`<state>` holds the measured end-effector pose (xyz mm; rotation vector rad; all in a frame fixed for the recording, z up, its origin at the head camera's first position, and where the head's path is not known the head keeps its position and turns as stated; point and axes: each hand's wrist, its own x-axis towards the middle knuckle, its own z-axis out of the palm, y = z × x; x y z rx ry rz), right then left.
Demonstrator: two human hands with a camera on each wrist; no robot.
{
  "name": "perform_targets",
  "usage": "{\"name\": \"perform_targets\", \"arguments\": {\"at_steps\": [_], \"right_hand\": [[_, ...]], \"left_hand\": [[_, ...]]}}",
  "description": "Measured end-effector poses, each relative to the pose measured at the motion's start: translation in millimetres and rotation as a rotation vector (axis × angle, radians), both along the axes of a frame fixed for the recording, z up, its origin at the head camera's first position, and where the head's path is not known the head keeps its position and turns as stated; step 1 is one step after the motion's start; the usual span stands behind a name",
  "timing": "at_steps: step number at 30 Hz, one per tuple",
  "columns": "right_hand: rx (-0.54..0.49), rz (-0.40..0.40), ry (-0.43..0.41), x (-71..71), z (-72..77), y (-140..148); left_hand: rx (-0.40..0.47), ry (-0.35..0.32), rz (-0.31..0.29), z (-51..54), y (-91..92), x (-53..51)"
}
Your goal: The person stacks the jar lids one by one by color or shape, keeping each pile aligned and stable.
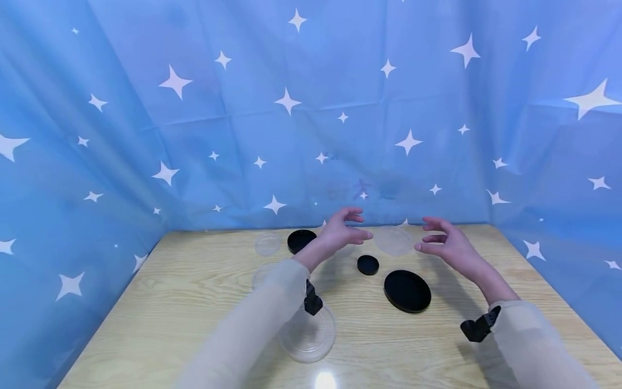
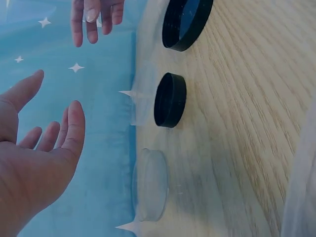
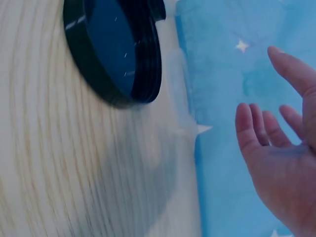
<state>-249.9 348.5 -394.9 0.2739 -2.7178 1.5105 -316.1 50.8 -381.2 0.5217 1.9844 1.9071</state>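
Observation:
My left hand (image 1: 340,233) hovers above the far part of the table, its fingers loosely bent around nothing. Facing it from the right, my right hand (image 1: 449,246) is also raised and holds nothing. Between and below them lie a small black round lid (image 1: 367,265) and a large black round lid (image 1: 407,292), both with raised rims in the wrist views. A clear round lid (image 1: 392,240) is behind them, near the far edge. Partly behind my left forearm sits a medium black lid (image 1: 301,241). Another clear round piece (image 2: 152,185) shows in the left wrist view.
A large clear round lid (image 1: 308,346) lies near the front, partly under my left sleeve. Farther back on the left are a small clear disc (image 1: 268,245) and another clear one (image 1: 261,274), partly covered. A blue star-patterned curtain (image 1: 252,129) encloses the wooden table (image 1: 194,302).

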Motion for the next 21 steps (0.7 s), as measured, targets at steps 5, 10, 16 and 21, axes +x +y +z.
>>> {"name": "perform_targets", "arguments": {"at_steps": [5, 10, 16, 21], "right_hand": [[0.007, -0.024, -0.012, -7.9, -6.6, 6], [0.032, -0.045, -0.015, -13.9, -13.1, 13], [0.05, -0.052, -0.025, -20.6, -18.2, 16], [0.02, -0.041, -0.048, -26.5, -20.7, 17]], "left_hand": [[0.018, -0.006, 0.018, -5.4, 11.5, -6.6], [0.034, -0.044, 0.051, -12.7, 26.8, -13.4], [0.02, -0.032, 0.09, -20.2, 42.0, -19.6], [-0.018, 0.008, 0.108, -25.6, 53.1, -23.6]]}}
